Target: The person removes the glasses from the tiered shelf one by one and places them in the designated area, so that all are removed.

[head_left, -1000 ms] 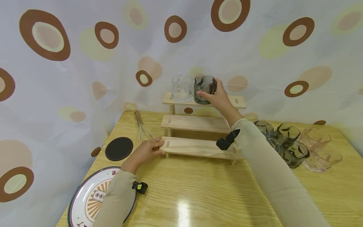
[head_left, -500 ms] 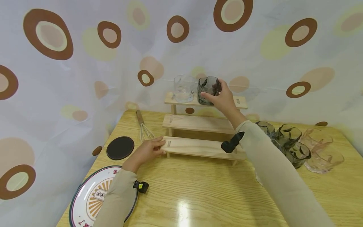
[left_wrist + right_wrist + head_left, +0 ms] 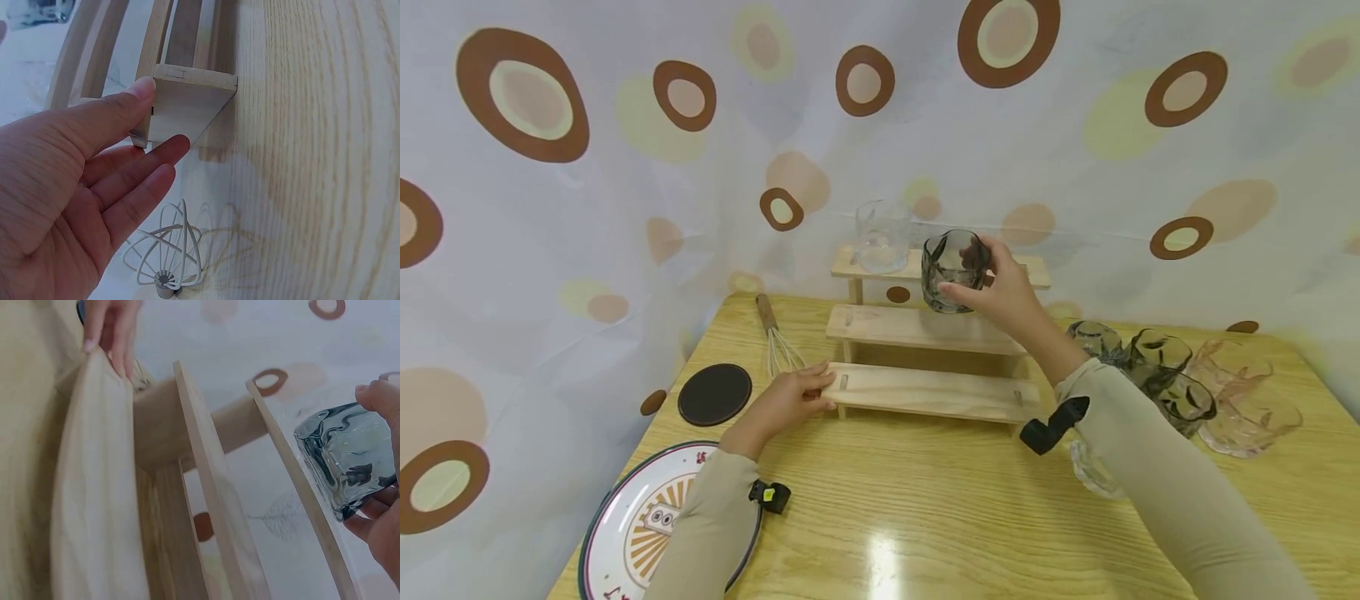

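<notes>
sleeves (image 3: 1157, 483) — beige, long | wrists — black clip-on devices (image 3: 1054, 424) | left one — yellow mark

left hand (image 3: 790, 398) flat, right hand (image 3: 1000, 287) raised, curled

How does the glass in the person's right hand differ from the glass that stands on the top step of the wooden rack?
The held glass is smoky grey; the glass on the top step is clear. The grey one is gripped by the right hand in the air in front of the wooden rack; the clear one rests on the rack, untouched. Both are short tumblers of wavy glass and look empty.
</notes>
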A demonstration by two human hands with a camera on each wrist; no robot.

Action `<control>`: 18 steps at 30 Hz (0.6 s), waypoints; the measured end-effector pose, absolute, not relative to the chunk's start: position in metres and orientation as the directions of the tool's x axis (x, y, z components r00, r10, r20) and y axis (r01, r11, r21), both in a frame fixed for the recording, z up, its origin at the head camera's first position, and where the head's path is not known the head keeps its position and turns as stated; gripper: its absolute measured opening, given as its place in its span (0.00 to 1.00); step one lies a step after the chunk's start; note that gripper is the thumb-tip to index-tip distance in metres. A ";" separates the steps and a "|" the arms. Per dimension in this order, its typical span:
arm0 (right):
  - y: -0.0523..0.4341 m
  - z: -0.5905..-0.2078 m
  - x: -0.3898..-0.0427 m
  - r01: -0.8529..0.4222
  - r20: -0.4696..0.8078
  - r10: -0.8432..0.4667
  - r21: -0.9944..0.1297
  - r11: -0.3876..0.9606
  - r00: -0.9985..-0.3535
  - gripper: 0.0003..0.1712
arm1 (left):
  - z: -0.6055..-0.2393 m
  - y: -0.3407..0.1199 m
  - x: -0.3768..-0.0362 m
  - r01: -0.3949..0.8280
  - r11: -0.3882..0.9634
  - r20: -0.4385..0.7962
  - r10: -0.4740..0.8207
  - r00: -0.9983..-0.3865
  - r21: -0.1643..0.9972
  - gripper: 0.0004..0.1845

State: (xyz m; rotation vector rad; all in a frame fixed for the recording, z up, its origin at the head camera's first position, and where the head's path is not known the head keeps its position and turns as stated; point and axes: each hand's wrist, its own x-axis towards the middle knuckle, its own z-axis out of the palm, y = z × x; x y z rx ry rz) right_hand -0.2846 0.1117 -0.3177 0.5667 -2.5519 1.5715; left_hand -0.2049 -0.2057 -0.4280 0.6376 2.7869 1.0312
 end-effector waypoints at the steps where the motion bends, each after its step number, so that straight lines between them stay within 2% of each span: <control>1: 0.112 -0.318 -0.279 -0.360 0.265 -0.274 -0.843 0.399 -0.925 0.46 | -0.428 -0.206 -0.205 0.345 0.682 0.045 0.416 -0.908 0.645 0.29; 7: 0.110 -0.325 -0.246 -0.336 0.208 -0.341 -0.862 0.379 -0.917 0.51 | -0.428 -0.206 -0.205 0.338 0.693 0.037 0.411 -0.911 0.637 0.29; 18: 0.094 -0.361 -0.197 -0.323 0.202 -0.449 -0.923 0.210 -0.870 0.50 | -0.430 -0.205 -0.206 0.368 0.699 0.068 0.418 -0.906 0.613 0.29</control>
